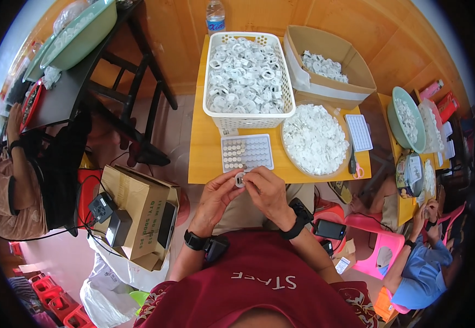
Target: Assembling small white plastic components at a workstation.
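Observation:
My left hand [219,192] and my right hand [268,191] meet in front of the table's near edge. Between their fingertips is a small round white plastic part [240,180] with a dark slot in its middle. My left fingers pinch it from one side, while my right thumb and fingers press against the other. Just beyond lies a white tray [270,143], with small round beige pieces [233,153] in rows on its left part. Behind it, a white basket [248,121] is heaped with similar white parts. A round tub [315,139] of small white pieces stands to the right.
An open cardboard box [330,92] holds more white parts. Pink-handled scissors [358,171] lie beside a second tray [358,132]. A water bottle [215,17] stands behind. A large carton [133,213] is at my left. Other people sit at tables on both sides.

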Tool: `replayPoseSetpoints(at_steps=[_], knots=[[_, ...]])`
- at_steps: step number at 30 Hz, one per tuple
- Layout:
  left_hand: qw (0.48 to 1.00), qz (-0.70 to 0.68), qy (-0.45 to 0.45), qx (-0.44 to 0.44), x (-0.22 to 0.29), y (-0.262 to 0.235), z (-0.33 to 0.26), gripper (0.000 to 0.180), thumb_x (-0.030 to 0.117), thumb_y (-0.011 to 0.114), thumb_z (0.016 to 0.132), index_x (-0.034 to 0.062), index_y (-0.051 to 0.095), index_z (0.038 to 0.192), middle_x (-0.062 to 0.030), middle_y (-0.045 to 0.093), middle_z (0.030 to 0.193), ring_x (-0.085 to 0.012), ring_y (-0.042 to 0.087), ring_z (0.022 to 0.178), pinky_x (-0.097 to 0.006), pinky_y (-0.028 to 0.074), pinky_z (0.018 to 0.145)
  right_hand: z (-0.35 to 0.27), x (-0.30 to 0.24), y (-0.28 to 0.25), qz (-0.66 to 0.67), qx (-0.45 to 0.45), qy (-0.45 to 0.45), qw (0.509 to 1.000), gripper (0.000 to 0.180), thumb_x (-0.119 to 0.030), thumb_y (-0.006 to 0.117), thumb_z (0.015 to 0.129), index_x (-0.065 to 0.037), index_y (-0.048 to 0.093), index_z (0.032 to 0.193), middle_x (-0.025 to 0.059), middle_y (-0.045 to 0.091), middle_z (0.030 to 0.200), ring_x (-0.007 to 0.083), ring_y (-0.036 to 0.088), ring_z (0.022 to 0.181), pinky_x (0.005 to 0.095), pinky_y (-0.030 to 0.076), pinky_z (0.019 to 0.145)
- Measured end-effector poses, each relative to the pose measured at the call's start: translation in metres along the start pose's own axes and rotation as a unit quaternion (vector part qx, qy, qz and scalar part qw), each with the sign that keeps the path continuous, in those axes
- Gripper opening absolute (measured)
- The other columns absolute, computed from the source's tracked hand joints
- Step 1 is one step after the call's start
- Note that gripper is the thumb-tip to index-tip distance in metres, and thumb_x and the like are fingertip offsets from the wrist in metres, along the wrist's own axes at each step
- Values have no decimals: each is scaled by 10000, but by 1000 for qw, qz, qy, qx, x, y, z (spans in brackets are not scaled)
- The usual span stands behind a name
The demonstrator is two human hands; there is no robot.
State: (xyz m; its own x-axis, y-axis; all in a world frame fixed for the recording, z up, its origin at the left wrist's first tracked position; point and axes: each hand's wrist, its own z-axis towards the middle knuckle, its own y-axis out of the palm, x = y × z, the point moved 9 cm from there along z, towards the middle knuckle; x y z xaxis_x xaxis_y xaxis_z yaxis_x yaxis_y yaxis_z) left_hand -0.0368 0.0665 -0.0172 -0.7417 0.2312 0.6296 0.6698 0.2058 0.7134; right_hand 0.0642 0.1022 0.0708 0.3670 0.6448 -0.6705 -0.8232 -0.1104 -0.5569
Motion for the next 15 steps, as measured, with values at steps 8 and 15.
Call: replayPoseSetpoints(at_steps=[8, 15], knots=[[999, 31, 7, 6, 1, 2, 1, 275, 84, 500, 875, -9, 528, 1133, -99, 545, 1123, -147, 545, 990, -270, 489, 832, -3, -5, -3, -5, 24, -19, 1000, 144, 25, 605, 673, -5, 562, 808, 99, 546, 778, 258, 564, 694, 322, 470, 580], [998, 59, 18, 0, 4, 5, 2, 260, 80, 494, 877, -9, 541, 1117, -111, 560, 1099, -163, 555, 985, -294, 491, 836, -6, -11, -2, -38, 41, -59, 997, 168, 53, 586, 675, 11, 558, 835, 108, 535, 786, 259, 559, 707, 323, 468, 583]])
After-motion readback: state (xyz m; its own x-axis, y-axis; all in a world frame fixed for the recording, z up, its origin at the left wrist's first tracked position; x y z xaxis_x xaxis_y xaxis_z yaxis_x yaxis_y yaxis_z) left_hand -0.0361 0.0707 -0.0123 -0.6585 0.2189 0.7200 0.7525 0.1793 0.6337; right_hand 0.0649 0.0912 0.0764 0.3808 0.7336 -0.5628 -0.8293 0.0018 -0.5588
